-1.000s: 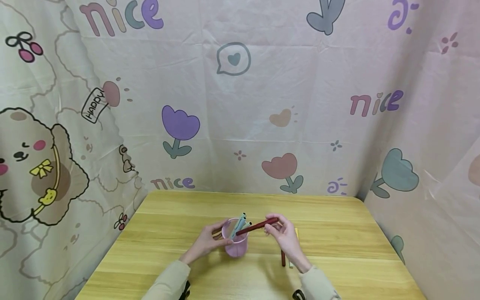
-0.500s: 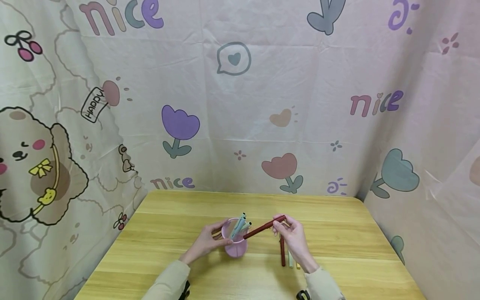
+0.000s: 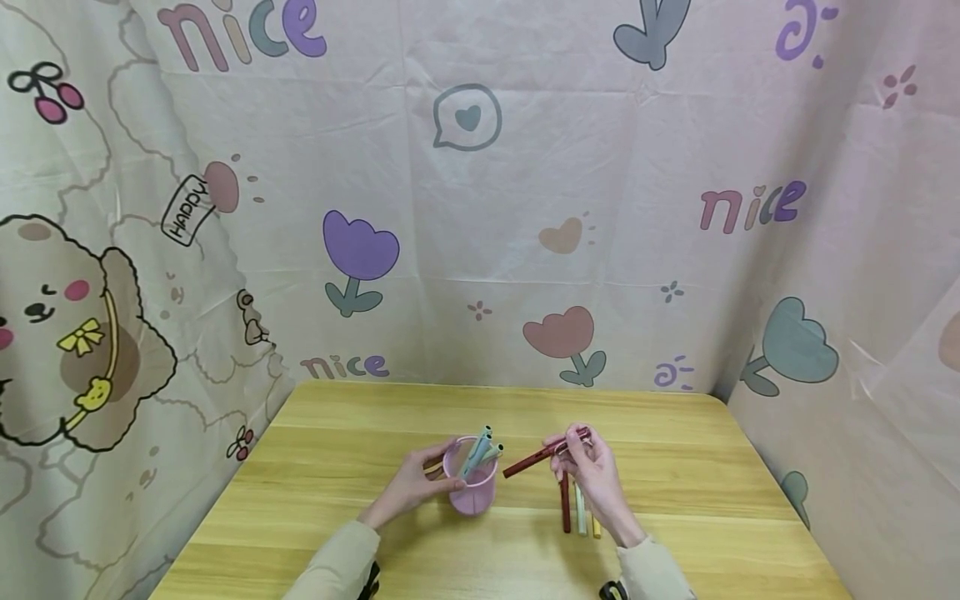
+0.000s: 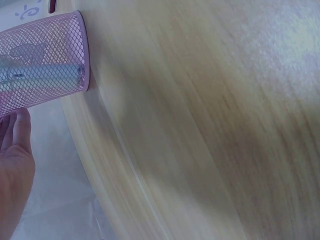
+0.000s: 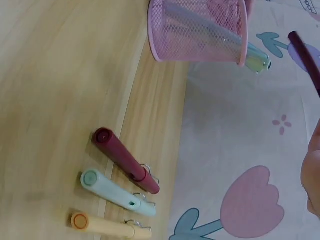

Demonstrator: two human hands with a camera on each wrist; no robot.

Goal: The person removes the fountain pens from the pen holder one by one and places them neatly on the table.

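My left hand (image 3: 420,477) holds a pink mesh pen cup (image 3: 474,500) by its upper side, thumb at the near rim and fingers behind. Light blue and pale green pens (image 3: 478,454) lean inside the cup, tops above the rim. To the right, my right hand (image 3: 592,475) grips a dark red pen (image 3: 528,462) near its clip end. The pen's free end points down-left, a short way off the cup. Below this hand, a second dark red pen (image 5: 120,157), a mint pen (image 5: 115,192) and a yellow pen (image 5: 105,226) lie side by side on the table.
The wooden table (image 3: 337,425) has light, striped grain. A printed cloth (image 3: 480,208) with flowers and lettering hangs behind it, and more of it covers both sides.
My right hand has drawn the dark red pen right, away from the cup, and its fingers have shifted along it. The left hand and cup stay in place.
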